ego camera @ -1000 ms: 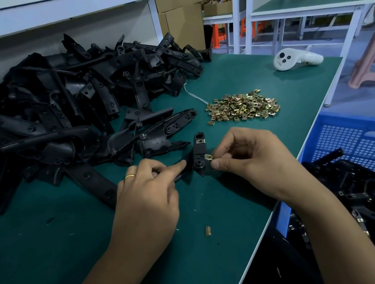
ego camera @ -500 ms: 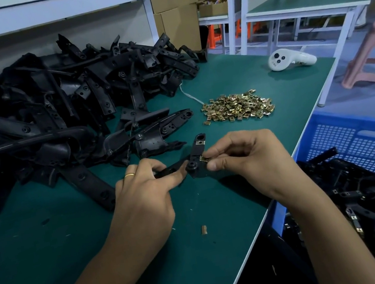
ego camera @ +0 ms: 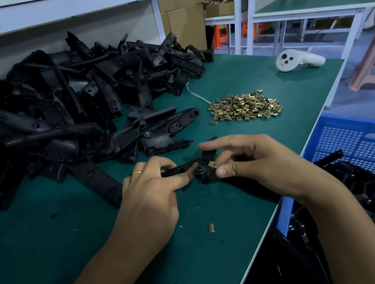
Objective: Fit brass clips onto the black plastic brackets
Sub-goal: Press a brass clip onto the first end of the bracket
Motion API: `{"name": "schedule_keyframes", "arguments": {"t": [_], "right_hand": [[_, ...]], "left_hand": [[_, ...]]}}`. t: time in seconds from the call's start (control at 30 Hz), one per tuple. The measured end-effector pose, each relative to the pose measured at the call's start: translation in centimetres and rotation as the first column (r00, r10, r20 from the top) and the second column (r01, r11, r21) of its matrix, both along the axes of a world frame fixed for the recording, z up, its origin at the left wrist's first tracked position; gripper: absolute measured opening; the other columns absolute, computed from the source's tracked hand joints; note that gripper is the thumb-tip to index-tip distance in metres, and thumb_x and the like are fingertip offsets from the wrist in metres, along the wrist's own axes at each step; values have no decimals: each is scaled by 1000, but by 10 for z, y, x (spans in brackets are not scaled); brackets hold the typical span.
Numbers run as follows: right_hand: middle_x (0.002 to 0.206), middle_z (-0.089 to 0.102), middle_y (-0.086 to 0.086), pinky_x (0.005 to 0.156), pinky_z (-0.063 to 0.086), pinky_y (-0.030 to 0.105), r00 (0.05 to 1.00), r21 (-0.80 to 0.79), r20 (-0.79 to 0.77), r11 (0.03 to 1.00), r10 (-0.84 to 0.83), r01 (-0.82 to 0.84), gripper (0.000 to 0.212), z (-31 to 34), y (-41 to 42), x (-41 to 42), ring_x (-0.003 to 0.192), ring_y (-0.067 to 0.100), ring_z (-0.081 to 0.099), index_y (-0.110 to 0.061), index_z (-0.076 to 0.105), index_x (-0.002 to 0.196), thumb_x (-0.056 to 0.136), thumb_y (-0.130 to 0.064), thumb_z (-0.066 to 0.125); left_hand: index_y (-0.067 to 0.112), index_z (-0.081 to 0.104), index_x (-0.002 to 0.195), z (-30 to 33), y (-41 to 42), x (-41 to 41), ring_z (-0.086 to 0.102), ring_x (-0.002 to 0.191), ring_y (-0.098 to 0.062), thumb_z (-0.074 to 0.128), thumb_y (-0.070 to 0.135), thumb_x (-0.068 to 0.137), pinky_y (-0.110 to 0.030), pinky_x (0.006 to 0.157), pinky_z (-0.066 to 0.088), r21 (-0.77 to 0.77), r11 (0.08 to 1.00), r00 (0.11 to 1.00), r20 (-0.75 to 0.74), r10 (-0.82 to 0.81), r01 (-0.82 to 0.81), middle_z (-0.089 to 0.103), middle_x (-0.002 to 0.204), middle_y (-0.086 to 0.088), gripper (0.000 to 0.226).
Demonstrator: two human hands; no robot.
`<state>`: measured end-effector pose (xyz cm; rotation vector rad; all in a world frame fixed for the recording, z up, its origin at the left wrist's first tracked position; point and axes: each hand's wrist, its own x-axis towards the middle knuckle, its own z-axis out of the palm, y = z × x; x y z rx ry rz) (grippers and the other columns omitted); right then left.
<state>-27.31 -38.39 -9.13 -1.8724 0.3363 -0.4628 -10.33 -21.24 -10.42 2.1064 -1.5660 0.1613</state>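
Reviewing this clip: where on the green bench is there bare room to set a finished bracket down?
Bare mat lies between the clip pile and the white controller, and along the near edge beneath the left hand, apart from small debris. The bracket heap crowds the whole left and back. The blue crate sits beside the bench.

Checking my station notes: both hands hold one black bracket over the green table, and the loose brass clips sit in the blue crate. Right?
Not quite. The head view shows the brass clips piled on the green table, not in the blue crate. Both the left hand and right hand do hold one black bracket.
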Motion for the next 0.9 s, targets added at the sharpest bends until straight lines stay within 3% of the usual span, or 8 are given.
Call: {"name": "schedule_keyframes", "arguments": {"t": [0.17, 0.43, 0.53, 0.63, 0.77, 0.9], "right_hand": [[92, 74, -7, 86, 48, 18, 999, 29, -23, 999, 41, -41, 47, 3, 0, 0, 86, 6, 63, -24, 66, 131, 86, -17, 76], [84, 77, 7, 76, 50, 19, 996, 151, -8, 985, 91, -88, 39, 3, 0, 2, 79, 14, 67, -14, 66, 118, 81, -12, 79], [75, 76, 9, 69, 43, 32, 999, 89, -23, 995, 50, -48, 27, 1, 2, 6, 68, 19, 59, -25, 68, 107, 83, -22, 81], [82, 79, 9, 77, 46, 43, 999, 68, -27, 997, 37, -35, 22, -1, 2, 11, 68, 22, 65, -26, 68, 102, 87, -19, 81], [82, 78, 11, 72, 55, 50, 993, 77, 95, 995, -75, 68, 19, -5, 5, 15, 58, 29, 68, -26, 70, 108, 90, -22, 77], [78, 75, 5, 51, 46, 26, 901, 115, 265, 939, -345, 325, 25, -10, 4, 11, 48, 24, 60, -33, 65, 115, 95, -47, 68]], "left_hand": [[33, 79, 112, 1, 1, 1, 47, 105, -23, 59, -6, 89, -45, 88, 42, 14, 1000, 1000, 21, -23, 23, 58, 121, 5, 50], [22, 82, 104, 3, 2, 0, 51, 110, -31, 58, -10, 88, -49, 91, 43, 28, 998, 998, 22, -50, 50, 60, 126, -4, 43], [21, 82, 103, 4, 2, -1, 51, 110, -32, 59, -11, 87, -49, 91, 43, 30, 998, 998, 22, -54, 54, 61, 125, -4, 43], [20, 82, 101, 2, 1, 1, 53, 105, -33, 59, -14, 86, -52, 87, 46, 25, 997, 997, 26, -67, 67, 62, 121, -4, 44], [35, 71, 129, -1, 0, 1, 52, 107, -24, 58, -3, 95, -44, 90, 46, -18, 998, 998, 23, -62, 62, 59, 121, 4, 53], [27, 68, 135, -8, 0, 3, 52, 109, -16, 63, 20, 99, -27, 93, 42, -107, 987, 992, -39, 118, -121, 60, 115, 8, 36]]}}
